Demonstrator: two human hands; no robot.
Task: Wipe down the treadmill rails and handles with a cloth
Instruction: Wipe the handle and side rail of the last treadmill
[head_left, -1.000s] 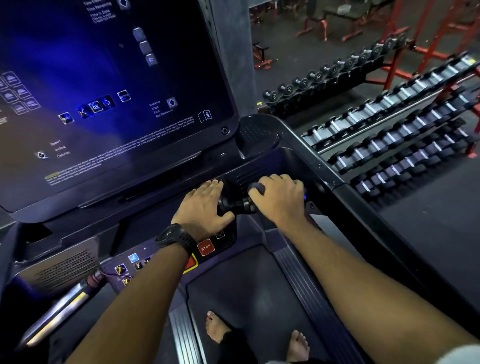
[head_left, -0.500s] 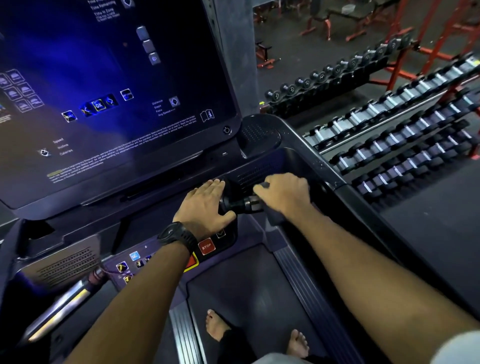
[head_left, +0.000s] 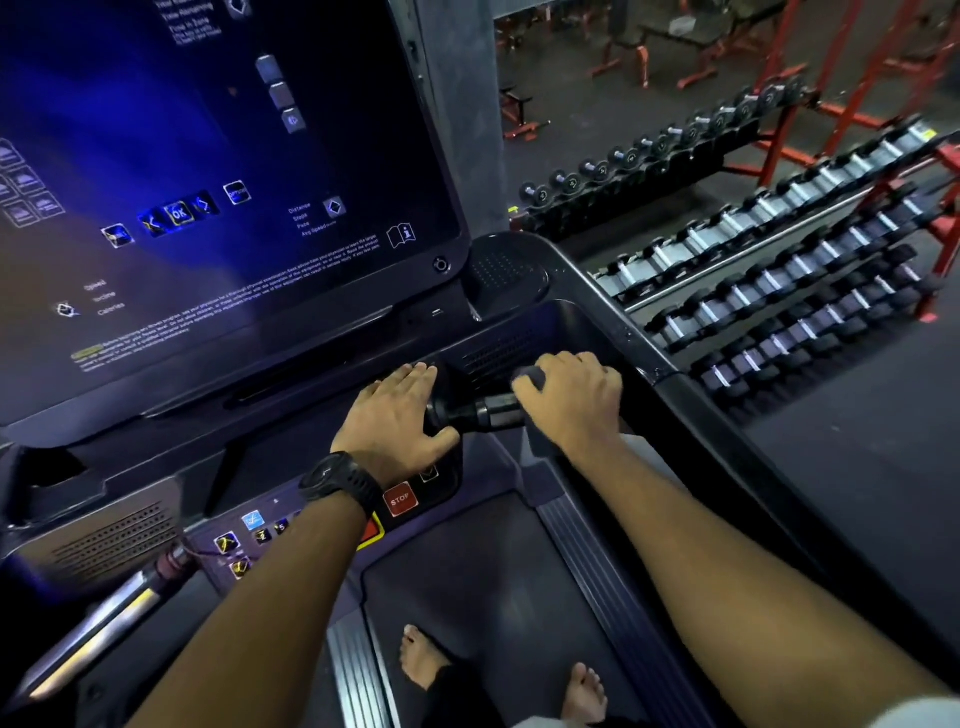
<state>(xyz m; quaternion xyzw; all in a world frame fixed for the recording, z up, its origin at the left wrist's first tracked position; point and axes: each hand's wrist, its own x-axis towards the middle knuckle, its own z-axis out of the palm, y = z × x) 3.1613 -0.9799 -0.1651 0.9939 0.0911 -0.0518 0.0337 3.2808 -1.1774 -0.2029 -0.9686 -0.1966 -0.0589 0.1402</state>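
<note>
My two bare feet, left (head_left: 422, 656) and right (head_left: 587, 693), stand on the dark treadmill belt (head_left: 467, 582), with a ribbed side strip (head_left: 597, 571) running along my right. Past my watch (head_left: 340, 480) and the one red stop button (head_left: 400, 500), my left hand (head_left: 395, 415) lies flat on the console, its fingers (head_left: 410, 379) straight and close together, the thumb spread out under the base of the short black handle (head_left: 483, 413). My right hand (head_left: 571, 400) grips the outer end of that handle through the one dark grey cloth (head_left: 540, 444), its fingers (head_left: 566, 364) curled tight over the top; a corner of cloth hangs below my palm. Above the hands rises one big screen (head_left: 208, 182), glowing blue. Beyond the treadmill's right edge stands a dumbbell rack (head_left: 779, 291) of what look like three tiers, though blur makes that unsure, and behind it a single row of round black dumbbells (head_left: 675, 150). Farther off, red steel frames (head_left: 779, 67) stand on the dark gym floor (head_left: 857, 441).
</note>
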